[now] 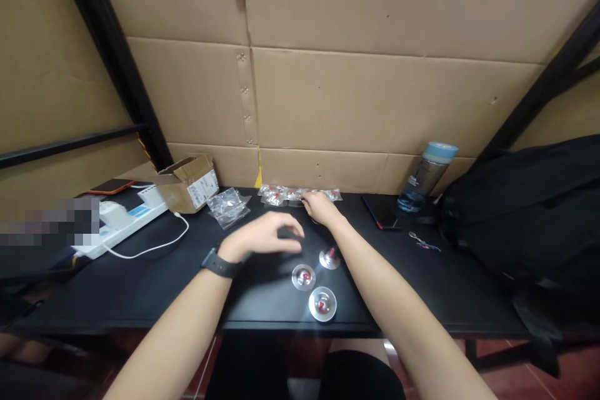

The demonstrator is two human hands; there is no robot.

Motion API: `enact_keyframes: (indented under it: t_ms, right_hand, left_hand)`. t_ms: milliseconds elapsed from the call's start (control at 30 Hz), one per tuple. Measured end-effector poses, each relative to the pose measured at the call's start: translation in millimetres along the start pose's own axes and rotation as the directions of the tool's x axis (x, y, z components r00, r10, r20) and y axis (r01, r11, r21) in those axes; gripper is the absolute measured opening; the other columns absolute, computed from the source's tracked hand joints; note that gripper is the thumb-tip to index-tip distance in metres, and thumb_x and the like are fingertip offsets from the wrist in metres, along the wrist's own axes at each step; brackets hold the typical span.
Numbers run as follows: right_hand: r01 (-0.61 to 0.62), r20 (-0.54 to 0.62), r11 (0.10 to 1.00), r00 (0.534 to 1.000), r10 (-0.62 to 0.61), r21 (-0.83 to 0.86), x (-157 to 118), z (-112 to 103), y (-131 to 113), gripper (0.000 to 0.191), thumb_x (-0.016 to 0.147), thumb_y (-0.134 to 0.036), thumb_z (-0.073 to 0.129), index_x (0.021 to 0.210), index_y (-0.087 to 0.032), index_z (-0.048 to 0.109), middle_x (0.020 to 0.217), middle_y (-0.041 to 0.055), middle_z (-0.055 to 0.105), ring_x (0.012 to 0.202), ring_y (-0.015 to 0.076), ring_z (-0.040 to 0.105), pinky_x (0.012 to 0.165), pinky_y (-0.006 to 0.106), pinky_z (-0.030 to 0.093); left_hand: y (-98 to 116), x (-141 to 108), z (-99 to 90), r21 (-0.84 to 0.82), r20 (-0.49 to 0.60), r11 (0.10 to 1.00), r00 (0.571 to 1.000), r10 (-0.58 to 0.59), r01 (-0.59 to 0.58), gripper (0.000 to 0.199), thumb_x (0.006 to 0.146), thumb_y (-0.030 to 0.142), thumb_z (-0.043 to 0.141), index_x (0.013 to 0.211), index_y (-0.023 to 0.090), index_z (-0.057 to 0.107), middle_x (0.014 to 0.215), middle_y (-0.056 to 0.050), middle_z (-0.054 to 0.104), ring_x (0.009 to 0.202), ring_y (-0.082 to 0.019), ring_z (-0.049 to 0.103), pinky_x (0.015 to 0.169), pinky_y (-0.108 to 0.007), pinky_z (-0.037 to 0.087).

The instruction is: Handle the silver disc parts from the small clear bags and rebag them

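Right hand [317,205] reaches to the table's [140,287] back edge, fingers on a row of small clear packets [281,194] with red parts; whether it grips one, cannot tell. Left hand [262,236] hovers mid-table, fingers curled loosely, holding nothing. Three clear discs [322,304] with red centres lie near the front edge, just beside the left hand. Bottle [425,176] stands at back right.

Both bare forearms reach forward from the bottom edge. The left hand [265,236] is held palm down, fingers loosely curled and slightly spread, with a dark band at its wrist. The right hand [320,206] stretches farther, its fingers bent downward.
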State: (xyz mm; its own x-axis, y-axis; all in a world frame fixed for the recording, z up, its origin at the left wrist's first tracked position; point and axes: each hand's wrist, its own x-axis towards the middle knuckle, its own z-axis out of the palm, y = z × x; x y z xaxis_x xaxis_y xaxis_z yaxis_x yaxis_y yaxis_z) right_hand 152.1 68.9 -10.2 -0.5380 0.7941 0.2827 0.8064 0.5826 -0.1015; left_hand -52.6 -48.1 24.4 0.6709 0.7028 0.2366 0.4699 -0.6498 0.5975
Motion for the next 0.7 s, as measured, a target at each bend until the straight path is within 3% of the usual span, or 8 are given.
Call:
enact_keyframes:
  t_ms: [33,100,167,333,433,533,600,700]
  right_hand:
    - [-0.001,-0.040,1.000,0.999,0.002,0.020,-0.7,-0.7,0.9,0.026,0.101,-0.020,0.046,0.108,-0.019,0.071,0.108,0.0115,0.073,0.103,0.0219,0.066,0.092,0.029,0.043]
    - [0.014,-0.139,0.998,0.990,-0.005,0.065,-2.4,-2.5,3.4,0.025,0.100,-0.018,0.047,0.103,-0.018,0.071,0.105,0.0108,0.072,0.100,0.0205,0.067,0.091,0.027,0.045]
    - [0.025,-0.221,0.993,0.975,0.001,0.114,-4.5,-6.8,7.3,0.022,0.098,-0.018,0.051,0.101,-0.018,0.072,0.107,0.0101,0.070,0.099,0.0193,0.066,0.090,0.027,0.047]
    - [0.117,-0.350,0.957,0.937,-0.016,0.267,-11.6,-33.6,17.8,0.017,0.094,-0.019,0.059,0.093,-0.021,0.076,0.095,0.0062,0.072,0.089,0.0187,0.066,0.087,0.030,0.049]
    - [0.170,-0.459,0.921,0.888,0.011,0.350,-17.7,-54.6,18.1,0.017,0.094,-0.023,0.059,0.096,-0.022,0.076,0.093,0.0052,0.073,0.083,0.0182,0.065,0.082,0.030,0.050]
    - [0.229,-0.444,0.908,0.895,-0.055,0.350,-24.5,-71.5,12.2,0.016,0.092,-0.021,0.060,0.097,-0.025,0.074,0.090,0.0028,0.074,0.079,0.0182,0.064,0.080,0.031,0.049]
    - [0.241,-0.470,0.913,0.881,-0.063,0.329,-28.6,-79.4,5.7,0.016,0.091,-0.018,0.059,0.092,-0.025,0.073,0.088,0.0021,0.073,0.080,0.0184,0.063,0.081,0.031,0.048]
    - [0.209,-0.602,0.893,0.794,0.082,0.398,-32.4,-84.2,-7.0,0.014,0.093,-0.021,0.056,0.093,-0.022,0.070,0.090,0.0033,0.072,0.082,0.0181,0.063,0.080,0.030,0.048]
  left_hand:
    - [13.2,3.4,12.7,-0.043,0.115,0.995,0.989,0.093,-0.089,0.040,0.079,0.049,0.077,0.110,0.026,0.073,0.110,-0.004,0.071,0.099,-0.021,0.065,0.090,-0.030,0.047]
    - [33.2,9.9,38.2,-0.072,0.209,0.975,0.952,0.222,-0.212,0.052,0.069,0.055,0.084,0.113,0.030,0.073,0.118,-0.004,0.068,0.107,-0.024,0.063,0.098,-0.034,0.042]
    - [42.3,15.1,58.0,-0.057,0.280,0.961,0.920,0.275,-0.270,0.042,0.073,0.056,0.081,0.108,0.034,0.076,0.121,-0.003,0.068,0.112,-0.024,0.060,0.102,-0.036,0.037]
    - [32.0,18.8,64.8,-0.003,0.320,0.960,0.909,0.267,-0.281,0.028,0.086,0.046,0.073,0.113,0.038,0.075,0.121,-0.002,0.070,0.120,-0.025,0.058,0.105,-0.037,0.034]
    - [23.9,18.1,50.9,0.004,0.170,0.969,0.955,0.241,-0.246,0.033,0.087,0.045,0.072,0.118,0.035,0.073,0.126,-0.004,0.069,0.119,-0.025,0.059,0.105,-0.037,0.036]
    - [16.8,18.6,35.7,-0.022,-0.158,0.987,0.975,0.154,-0.160,0.022,0.091,0.042,0.066,0.098,0.025,0.076,0.104,-0.006,0.073,0.099,-0.021,0.065,0.095,-0.033,0.045]
    - [9.7,19.0,26.5,-0.005,-0.457,0.999,0.888,0.046,-0.054,0.024,0.095,0.039,0.059,0.085,0.022,0.072,0.091,-0.005,0.072,0.089,-0.020,0.065,0.088,-0.033,0.048]
    - [-2.9,18.1,15.2,0.033,-0.745,0.996,0.666,-0.034,0.088,0.020,0.090,0.038,0.064,0.101,0.021,0.068,0.102,-0.007,0.070,0.097,-0.022,0.065,0.092,-0.035,0.048]
